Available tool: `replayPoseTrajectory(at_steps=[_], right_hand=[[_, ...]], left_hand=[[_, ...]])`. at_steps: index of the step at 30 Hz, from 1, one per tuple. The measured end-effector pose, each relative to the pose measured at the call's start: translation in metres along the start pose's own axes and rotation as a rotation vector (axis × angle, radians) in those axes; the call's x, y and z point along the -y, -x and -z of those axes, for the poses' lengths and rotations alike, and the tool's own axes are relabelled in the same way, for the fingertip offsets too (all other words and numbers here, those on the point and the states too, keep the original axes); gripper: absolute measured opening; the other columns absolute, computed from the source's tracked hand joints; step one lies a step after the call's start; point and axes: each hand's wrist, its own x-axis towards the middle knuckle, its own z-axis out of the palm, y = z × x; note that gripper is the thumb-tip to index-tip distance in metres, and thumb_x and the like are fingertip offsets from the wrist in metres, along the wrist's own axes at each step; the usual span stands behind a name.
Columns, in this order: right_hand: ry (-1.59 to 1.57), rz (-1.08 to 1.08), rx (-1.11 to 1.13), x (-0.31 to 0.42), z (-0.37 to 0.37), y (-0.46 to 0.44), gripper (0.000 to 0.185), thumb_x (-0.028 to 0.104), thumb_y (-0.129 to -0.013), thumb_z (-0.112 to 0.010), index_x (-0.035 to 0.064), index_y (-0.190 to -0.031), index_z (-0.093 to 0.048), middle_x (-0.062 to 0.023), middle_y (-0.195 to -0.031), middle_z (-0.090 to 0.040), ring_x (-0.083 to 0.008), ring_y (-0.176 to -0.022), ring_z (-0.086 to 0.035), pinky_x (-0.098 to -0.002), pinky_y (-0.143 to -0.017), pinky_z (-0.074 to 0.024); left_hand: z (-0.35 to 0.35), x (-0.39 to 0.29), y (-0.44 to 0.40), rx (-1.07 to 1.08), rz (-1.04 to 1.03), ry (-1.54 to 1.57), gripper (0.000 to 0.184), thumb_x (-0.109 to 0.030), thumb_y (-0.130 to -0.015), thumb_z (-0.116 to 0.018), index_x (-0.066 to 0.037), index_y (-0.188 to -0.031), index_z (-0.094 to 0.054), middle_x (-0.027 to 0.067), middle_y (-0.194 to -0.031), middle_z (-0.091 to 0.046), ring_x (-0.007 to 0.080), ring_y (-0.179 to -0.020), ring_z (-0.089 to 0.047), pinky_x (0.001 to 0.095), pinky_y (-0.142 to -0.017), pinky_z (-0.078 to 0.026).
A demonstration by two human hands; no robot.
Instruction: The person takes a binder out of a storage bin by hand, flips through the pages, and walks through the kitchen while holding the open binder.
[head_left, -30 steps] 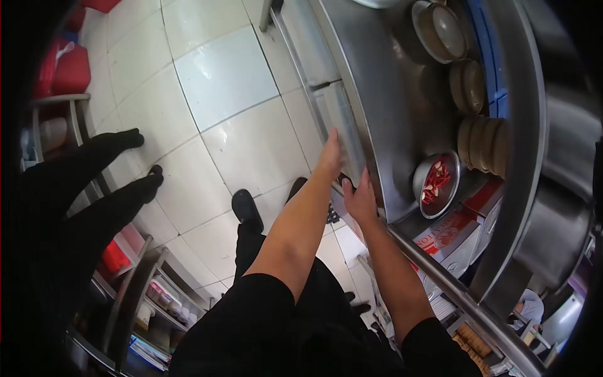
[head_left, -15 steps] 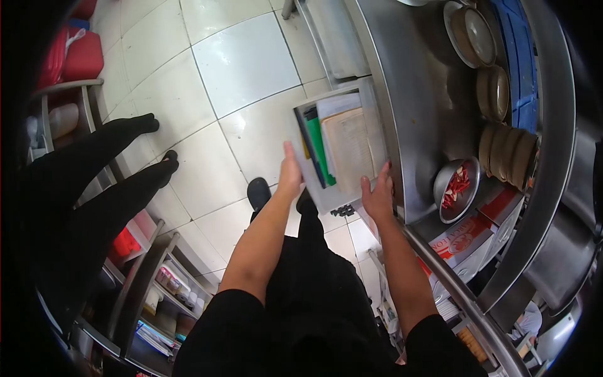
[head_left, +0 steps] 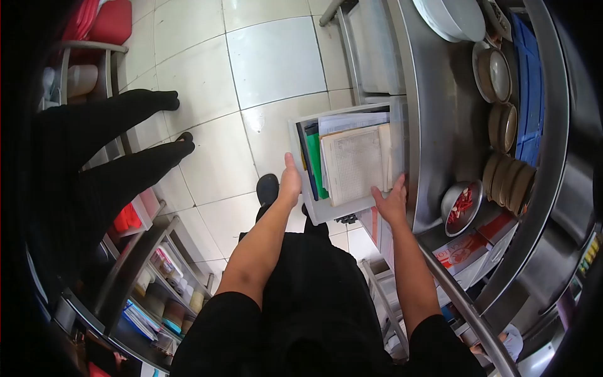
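A translucent plastic bin (head_left: 323,214) sits between my hands, beside the metal counter's edge. Inside it are a stack of worn papers (head_left: 353,164), a green folder (head_left: 313,164) and a dark folder along the left wall. My left hand (head_left: 290,182) grips the bin's left wall, its fingers partly hidden underneath. On the near right side, my right hand (head_left: 392,201) is closed around the rim, thumb toward the papers and fingers along the counter side.
On the right, the metal counter (head_left: 433,125) carries a steel bowl (head_left: 451,200) of cut red chillies, stacked brown bowls (head_left: 502,179) and white dishes (head_left: 455,19). Another person's legs (head_left: 119,166) extend from the left. Shelving (head_left: 169,276) stands at lower left.
The view has shifted, so counter and floor appear farther right and lower. More of the bin's papers show, and the bin looks turned more squarely toward me. Both hands stay on it.
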Motion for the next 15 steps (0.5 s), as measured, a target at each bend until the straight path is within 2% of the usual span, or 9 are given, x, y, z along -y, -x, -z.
replayPoseTrajectory(at_steps=[4,6,7,9,10,12,15], right_hand=[[0.076,0.0,0.018,0.004,-0.001,0.003,0.117,0.049,-0.082,-0.073,-0.0036,-0.156,0.0,-0.0372,-0.154,-0.023,-0.0507,-0.141,-0.028,-0.0471,-0.119,-0.0256],[0.064,-0.008,0.007,0.007,0.001,0.005,0.113,0.048,-0.081,-0.074,-0.003,-0.156,-0.007,-0.0368,-0.154,-0.023,-0.0507,-0.142,-0.029,-0.0492,-0.119,-0.0251],[0.055,-0.011,0.0,0.015,0.004,0.007,0.111,0.047,-0.081,-0.074,-0.0027,-0.156,-0.01,-0.0366,-0.154,-0.023,-0.0508,-0.142,-0.029,-0.0502,-0.119,-0.0249],[0.385,0.355,-0.156,0.039,0.0,0.017,0.098,0.042,-0.083,-0.073,-0.0026,-0.154,-0.022,-0.0327,-0.156,-0.024,-0.0489,-0.143,-0.028,-0.0532,-0.118,-0.0238],[0.549,0.536,-0.231,0.053,-0.005,0.023,0.093,0.04,-0.084,-0.072,-0.0025,-0.153,-0.028,-0.0307,-0.156,-0.025,-0.048,-0.144,-0.028,-0.0547,-0.118,-0.0232],[0.555,0.802,-0.042,0.081,-0.017,0.02,0.07,0.027,-0.085,-0.068,0.003,-0.146,-0.044,-0.0188,-0.158,-0.03,-0.0428,-0.148,-0.024,-0.0581,-0.119,-0.0185],[0.766,1.164,-0.123,0.096,-0.052,-0.003,0.057,0.02,-0.087,-0.062,0.0046,-0.141,-0.051,-0.0106,-0.156,-0.037,-0.0417,-0.148,-0.024,-0.0584,-0.119,-0.0182]], left_hand=[[-0.01,0.001,-0.01,0.024,-0.033,-0.068,0.099,-0.072,-0.099,-0.013,0.012,-0.135,-0.052,0.0277,-0.132,-0.058,0.0347,-0.125,-0.055,0.0388,-0.107,-0.039],[-0.018,-0.003,-0.013,0.089,-0.034,-0.064,0.097,-0.07,-0.1,-0.012,0.011,-0.138,-0.049,0.029,-0.135,-0.056,0.037,-0.129,-0.052,0.0399,-0.109,-0.037],[-0.018,0.006,-0.031,0.097,-0.085,-0.15,0.096,-0.071,-0.099,-0.012,0.008,-0.138,-0.05,0.0256,-0.131,-0.058,0.0346,-0.122,-0.056,0.0416,-0.105,-0.041],[-0.018,0.024,-0.065,0.111,-0.189,-0.32,0.093,-0.074,-0.098,-0.012,0.001,-0.139,-0.051,0.0188,-0.122,-0.063,0.0298,-0.107,-0.063,0.045,-0.096,-0.049],[-0.019,0.019,-0.058,0.12,-0.198,-0.287,0.091,-0.07,-0.099,-0.013,0.003,-0.14,-0.049,0.022,-0.128,-0.06,0.0322,-0.116,-0.058,0.043,-0.101,-0.044],[-0.019,0.003,-0.032,0.133,-0.217,-0.228,0.086,-0.063,-0.103,-0.015,0.007,-0.143,-0.045,0.0283,-0.14,-0.053,0.0372,-0.133,-0.049,0.039,-0.113,-0.034],[-0.012,0.016,-0.023,0.194,-0.251,-0.195,0.08,-0.069,-0.101,-0.019,-0.007,-0.146,-0.044,0.0164,-0.134,-0.057,0.0298,-0.119,-0.056,0.0471,-0.102,-0.043]])
